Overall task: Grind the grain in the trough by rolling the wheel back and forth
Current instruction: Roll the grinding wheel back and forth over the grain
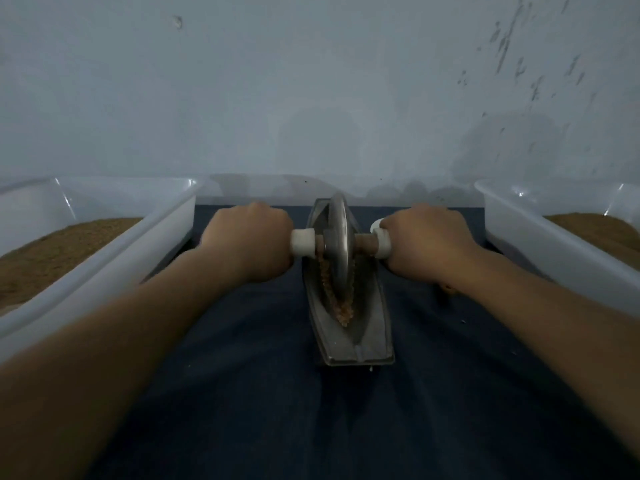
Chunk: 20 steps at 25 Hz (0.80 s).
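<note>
At frame centre, the left hand (247, 239) and right hand (424, 239) each curl tightly round a white axle handle (303, 241). The metal wheel (337, 233) stands upright between them in the boat-shaped trough (367, 334). Grain (343, 306) lies in its groove just below.

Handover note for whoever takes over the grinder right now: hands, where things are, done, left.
Hands: the left hand grips the left handle, and the right hand grips the right handle.
Things: the wheel stands upright in the trough, toward its far end. The grain lies in the groove on the near side of the wheel. The trough sits on the dark cloth between the left tub and the right tub, both holding brown material.
Done: rolling is under way.
Left: the grain looks coarse, so roll the wheel toward you over it and keep going.
</note>
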{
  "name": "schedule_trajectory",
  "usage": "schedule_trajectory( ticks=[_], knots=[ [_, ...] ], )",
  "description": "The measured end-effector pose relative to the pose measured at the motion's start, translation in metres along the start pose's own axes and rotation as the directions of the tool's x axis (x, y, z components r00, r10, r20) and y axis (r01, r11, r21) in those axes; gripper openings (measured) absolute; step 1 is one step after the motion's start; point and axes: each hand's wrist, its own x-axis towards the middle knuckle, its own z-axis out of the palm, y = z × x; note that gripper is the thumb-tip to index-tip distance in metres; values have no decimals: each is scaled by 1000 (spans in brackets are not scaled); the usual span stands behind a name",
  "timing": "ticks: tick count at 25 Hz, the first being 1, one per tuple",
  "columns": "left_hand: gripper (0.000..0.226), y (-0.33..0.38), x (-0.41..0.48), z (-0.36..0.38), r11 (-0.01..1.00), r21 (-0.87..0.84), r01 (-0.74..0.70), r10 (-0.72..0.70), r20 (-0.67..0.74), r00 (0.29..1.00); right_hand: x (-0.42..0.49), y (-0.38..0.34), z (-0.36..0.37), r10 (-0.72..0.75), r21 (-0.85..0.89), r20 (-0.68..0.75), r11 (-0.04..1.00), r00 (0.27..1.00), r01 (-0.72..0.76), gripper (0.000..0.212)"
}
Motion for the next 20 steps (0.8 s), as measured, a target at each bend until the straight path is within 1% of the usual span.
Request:
schedule_trajectory(
  ticks=[2,4,5,7,9,10,11,12,14,15,16,18,19,20],
  knots=[
    [15,10,17,-3,999,49,12,-12,-2,1000,19,-4,-4,46,50,120,997,992,-52,7],
    [16,11,20,-6,997,79,-2,2,0,1000,18,-3,-8,56,61,174,996,983,-67,9],
    [14,8,12,-8,998,63,-29,28,11,1000,9,-1,-10,31,48,174,998,984,-40,12],
    [10,0,-5,-6,994,25,-108,107,12,994,-15,6,-9,-8,25,93,1000,996,6,19],
    [19,-5,-18,-2,988,32,-150,152,-69,986,-27,11,-5,-7,19,3,1000,1000,7,20],
    [24,-4,-19,-1,987,75,-143,151,-111,982,-25,10,-5,-4,11,-9,1000,1000,4,20],
    [25,0,-18,1,988,114,-104,120,-145,982,-19,7,-4,6,0,2,1000,1000,-6,20],
    [23,4,-14,7,992,120,-39,59,-169,984,-11,2,-2,21,-6,20,1000,1000,-21,22],
    [12,14,-1,11,993,84,86,-68,-197,978,11,-6,1,36,-13,14,999,999,-36,23],
    [6,17,4,9,991,72,110,-95,-181,979,18,-8,-1,38,-8,10,999,999,-38,21],
    [5,18,6,9,992,60,108,-98,-158,983,22,-9,-4,28,-4,21,1000,999,-28,18],
    [4,11,-1,7,998,19,58,-56,-112,992,13,-6,-10,-21,-3,59,1000,998,21,15],
    [5,7,-10,6,1000,5,12,-11,-121,993,4,-3,-13,-34,-10,67,999,997,34,15],
    [13,3,-19,8,999,16,-50,52,-178,983,-5,0,-13,-36,-17,58,999,998,37,17]
  ],
)
